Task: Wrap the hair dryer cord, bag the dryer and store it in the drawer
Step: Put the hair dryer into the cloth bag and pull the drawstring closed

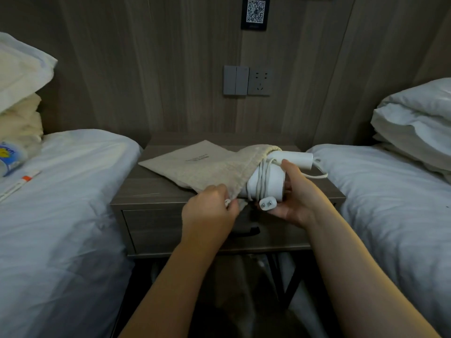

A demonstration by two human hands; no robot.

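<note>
A white hair dryer (271, 178) lies partway inside the mouth of a beige cloth bag (205, 164) on the nightstand (151, 191). Its white cord (262, 176) is wound around the barrel, and the plug (268, 204) hangs at the front. A loop of cord trails to the right past the handle. My right hand (296, 198) grips the dryer's barrel from the right side. My left hand (211, 208) pinches the near edge of the bag's opening and its drawstring. The drawer (156, 230) below the top is closed, its dark handle partly hidden by my hands.
White beds flank the nightstand, left (61, 191) and right (390, 191), with pillows (415, 123) at the head. A bottle (11, 156) and a pen-like item (22, 182) lie on the left bed. Wall switches and a socket (247, 80) sit above the nightstand.
</note>
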